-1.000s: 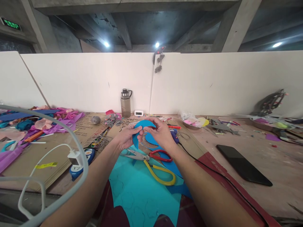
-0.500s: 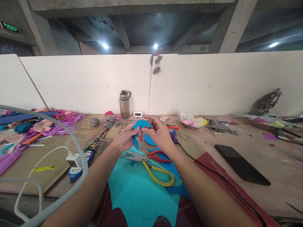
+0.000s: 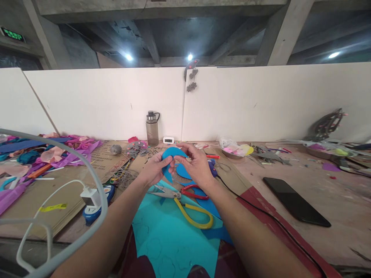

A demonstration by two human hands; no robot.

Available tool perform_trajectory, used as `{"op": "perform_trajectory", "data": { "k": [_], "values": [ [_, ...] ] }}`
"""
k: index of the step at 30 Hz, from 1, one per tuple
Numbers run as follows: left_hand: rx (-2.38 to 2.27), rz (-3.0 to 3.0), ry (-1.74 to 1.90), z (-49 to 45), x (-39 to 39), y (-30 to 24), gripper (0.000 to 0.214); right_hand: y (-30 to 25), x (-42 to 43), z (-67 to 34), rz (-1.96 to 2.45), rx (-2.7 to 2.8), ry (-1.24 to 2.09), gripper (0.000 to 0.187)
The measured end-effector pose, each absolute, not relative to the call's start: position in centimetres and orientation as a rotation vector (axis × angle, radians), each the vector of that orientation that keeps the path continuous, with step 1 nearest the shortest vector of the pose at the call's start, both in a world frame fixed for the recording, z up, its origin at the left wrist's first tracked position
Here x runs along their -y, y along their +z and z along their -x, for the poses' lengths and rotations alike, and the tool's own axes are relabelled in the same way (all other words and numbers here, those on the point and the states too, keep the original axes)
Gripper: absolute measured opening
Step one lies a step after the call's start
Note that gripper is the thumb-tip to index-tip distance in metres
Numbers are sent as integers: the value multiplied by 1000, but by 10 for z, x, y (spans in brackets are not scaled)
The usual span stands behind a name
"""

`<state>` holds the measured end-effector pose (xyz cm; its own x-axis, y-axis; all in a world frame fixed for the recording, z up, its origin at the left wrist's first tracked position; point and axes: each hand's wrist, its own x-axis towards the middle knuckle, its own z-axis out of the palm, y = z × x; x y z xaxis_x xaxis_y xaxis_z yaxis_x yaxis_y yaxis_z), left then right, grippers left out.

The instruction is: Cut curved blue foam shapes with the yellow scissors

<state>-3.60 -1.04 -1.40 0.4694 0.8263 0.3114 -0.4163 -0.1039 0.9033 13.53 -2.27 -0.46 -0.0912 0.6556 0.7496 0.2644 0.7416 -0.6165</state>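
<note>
A curved strip of blue, felt-like sheet [image 3: 170, 153] is bent between my two hands above the work surface. My left hand [image 3: 155, 168] pinches it from the left, thumb on top. My right hand [image 3: 197, 165] grips its right end between thumb and fingers. Just below lie scissors [image 3: 197, 221] with yellow and red handle loops, blades pointing left. They rest on a teal sheet [image 3: 162, 235] marked with drawn, rounded outlines. More blue sheet pieces [image 3: 213, 206] lie beneath and beside my right wrist, and a blue-purple corded tool [image 3: 213, 168] is partly hidden behind that hand.
A black phone [image 3: 295, 201] lies to the right. A bottle [image 3: 152, 129] and small white clock [image 3: 168, 140] stand by the white partition [image 3: 116, 102]. Coloured scraps [image 3: 52, 154] pile up at left, near a charger [image 3: 91, 197]. A grey hose [image 3: 98, 181] arcs across the left foreground.
The blue strip has shifted slightly in my fingers, and its hanging end has swung a little to the right. Both hands keep nearly the same place.
</note>
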Motion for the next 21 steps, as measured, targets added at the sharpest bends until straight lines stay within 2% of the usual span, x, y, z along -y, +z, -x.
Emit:
{"op": "perform_trajectory", "data": {
  "k": [10, 15, 21],
  "values": [
    [-432, -1405, 1288, 32, 11, -15, 25, -8, 21, -128, 719, 1520, 527, 32],
    [-536, -1538, 1328, 28, 10, -22, 26, -6, 26, -125, 750, 1495, 559, 14],
    [-523, -1487, 1222, 32, 12, -16, 25, -3, 30, -126, 732, 1483, 771, 14]
  ]
}}
